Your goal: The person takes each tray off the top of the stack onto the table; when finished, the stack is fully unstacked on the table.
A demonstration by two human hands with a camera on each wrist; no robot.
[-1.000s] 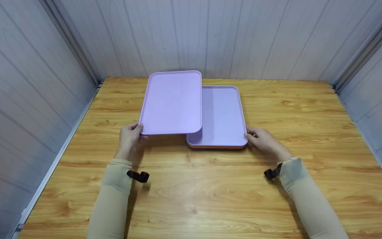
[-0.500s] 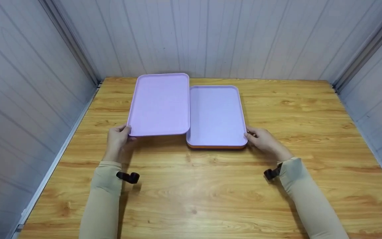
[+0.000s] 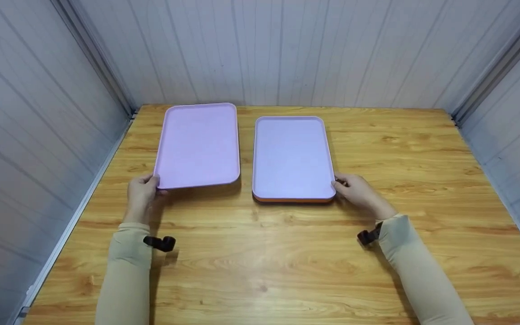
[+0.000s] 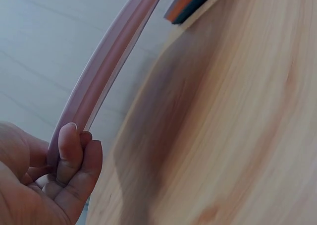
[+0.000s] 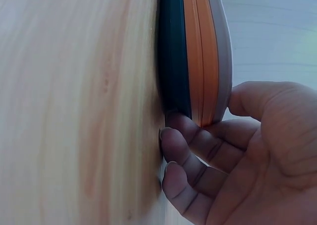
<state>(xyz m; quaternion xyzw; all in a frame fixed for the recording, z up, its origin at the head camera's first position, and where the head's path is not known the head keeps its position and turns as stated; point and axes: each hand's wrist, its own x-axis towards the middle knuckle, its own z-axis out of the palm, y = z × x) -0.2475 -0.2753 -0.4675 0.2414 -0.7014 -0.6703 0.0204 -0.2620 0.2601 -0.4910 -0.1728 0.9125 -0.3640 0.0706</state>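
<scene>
My left hand pinches a pinkish-lilac rectangular tray by its near left corner, thumb on top and fingers curled beneath. In the left wrist view the tray shows edge-on above the tabletop, casting a shadow. To its right lies a stack of trays, a lilac one on top. The right wrist view shows the layers: lilac tray, orange trays and a dark green tray against the table. My right hand holds the stack's near right corner, thumb at the top rim, fingers at the lower edge.
The wood-grain table meets a pale panelled back wall. Similar side walls stand left and right. A gap of bare tabletop separates the lifted tray from the stack.
My left hand has carried the pinkish-lilac tray leftward and a little lower, from overlapping the stack to beside it, uncovering the top lilac tray. My right hand has stayed at the stack's corner.
</scene>
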